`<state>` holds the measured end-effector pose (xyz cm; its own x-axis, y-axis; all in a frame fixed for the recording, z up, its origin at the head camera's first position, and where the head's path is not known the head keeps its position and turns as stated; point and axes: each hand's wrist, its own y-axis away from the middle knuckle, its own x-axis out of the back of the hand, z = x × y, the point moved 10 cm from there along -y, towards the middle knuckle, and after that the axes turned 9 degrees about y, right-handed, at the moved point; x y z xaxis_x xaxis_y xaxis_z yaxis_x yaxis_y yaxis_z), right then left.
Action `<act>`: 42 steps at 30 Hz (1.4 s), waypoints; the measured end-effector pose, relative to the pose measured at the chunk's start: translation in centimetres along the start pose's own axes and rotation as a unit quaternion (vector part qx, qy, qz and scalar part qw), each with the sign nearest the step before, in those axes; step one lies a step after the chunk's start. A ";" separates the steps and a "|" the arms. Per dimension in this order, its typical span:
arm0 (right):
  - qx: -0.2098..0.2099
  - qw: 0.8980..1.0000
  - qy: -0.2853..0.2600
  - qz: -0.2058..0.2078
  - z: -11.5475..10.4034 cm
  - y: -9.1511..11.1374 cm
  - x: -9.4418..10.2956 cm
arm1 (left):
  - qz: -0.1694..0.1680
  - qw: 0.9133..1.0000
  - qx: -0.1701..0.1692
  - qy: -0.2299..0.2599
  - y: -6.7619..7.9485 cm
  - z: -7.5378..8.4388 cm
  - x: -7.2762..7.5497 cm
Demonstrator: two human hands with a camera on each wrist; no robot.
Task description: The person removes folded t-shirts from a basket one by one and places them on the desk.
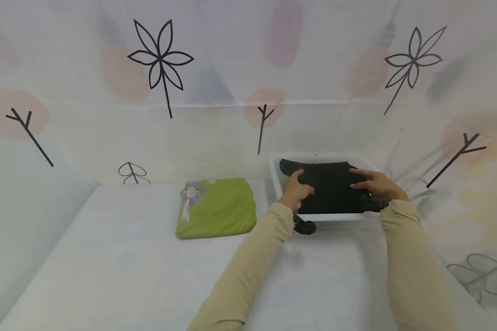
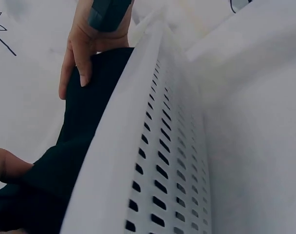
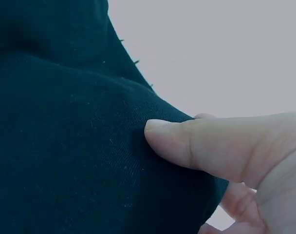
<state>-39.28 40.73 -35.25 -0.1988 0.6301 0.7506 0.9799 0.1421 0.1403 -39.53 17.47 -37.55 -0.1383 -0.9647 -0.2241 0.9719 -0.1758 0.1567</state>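
A folded black cloth [image 1: 329, 186] lies within the white plastic basket [image 1: 348, 217], its top near the rim. My left hand [image 1: 295, 192] grips the cloth's left side; in the left wrist view a fingertip [image 2: 14, 165] presses against the dark fabric. At the other end, my right hand [image 1: 377, 185] holds the right side of the cloth. The right wrist view shows the thumb [image 3: 170, 141] on top of the fabric and the other fingers partly hidden behind its edge.
A folded green garment [image 1: 221, 209] with a printed patch lies on the white table [image 1: 128, 266], left of the basket. Behind stands a pale patterned backdrop [image 1: 215, 138]. The basket's side wall [image 2: 162, 161] is perforated with slots.
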 end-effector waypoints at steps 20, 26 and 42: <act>-0.018 0.991 -0.127 0.024 -3.0 1.4 1.6 | -0.040 0.999 -0.036 -0.001 0.7 3.2 1.0; -0.003 0.988 -0.149 0.029 -4.1 1.9 2.0 | -0.058 0.997 -0.043 0.020 0.9 4.3 1.2; 0.004 0.989 -0.131 0.074 -7.3 3.2 3.9 | -0.116 0.991 -0.064 0.020 1.1 6.5 1.1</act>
<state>-36.77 38.05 -27.13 -0.0525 0.8208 0.5687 0.9986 0.0386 0.0365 -39.85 14.97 -31.35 -0.3554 -0.8922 -0.2786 0.9314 -0.3631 -0.0255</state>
